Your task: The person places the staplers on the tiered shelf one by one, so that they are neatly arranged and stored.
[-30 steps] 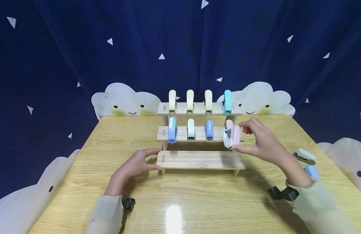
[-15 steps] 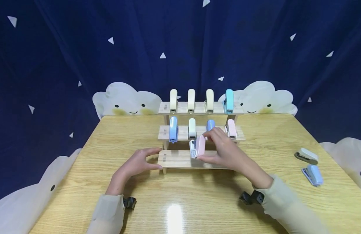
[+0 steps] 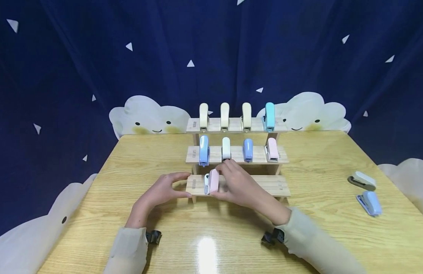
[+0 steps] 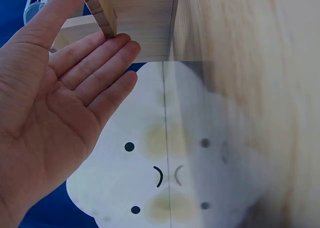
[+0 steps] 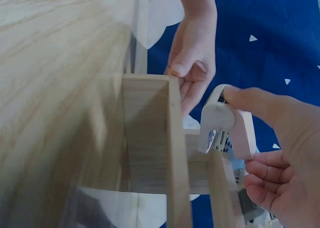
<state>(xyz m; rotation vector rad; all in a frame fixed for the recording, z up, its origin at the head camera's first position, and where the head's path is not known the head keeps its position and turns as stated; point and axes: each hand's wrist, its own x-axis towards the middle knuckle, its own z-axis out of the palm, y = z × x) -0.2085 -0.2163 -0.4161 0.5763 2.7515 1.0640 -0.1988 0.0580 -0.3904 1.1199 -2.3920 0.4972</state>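
Note:
A pink-and-white stapler is pinched between the thumb and fingers of my right hand, at the left part of the bottom shelf. Whether its base touches the wood I cannot tell. In the right wrist view the stapler shows its white end and pink top. My left hand holds the left end of that shelf, thumb at the front corner and index finger at the back. The left wrist view shows this hand with its other fingers nearly straight beside the wooden board.
Cream staplers and a turquoise one line the top shelf. Blue, white and pink staplers stand on the middle shelf. A white-and-grey stapler and a light blue one lie at the table's right.
My right hand has carried the pink stapler leftward and down, from in front of the middle shelf's right end to the bottom shelf's left part. My left hand stays at the shelf end.

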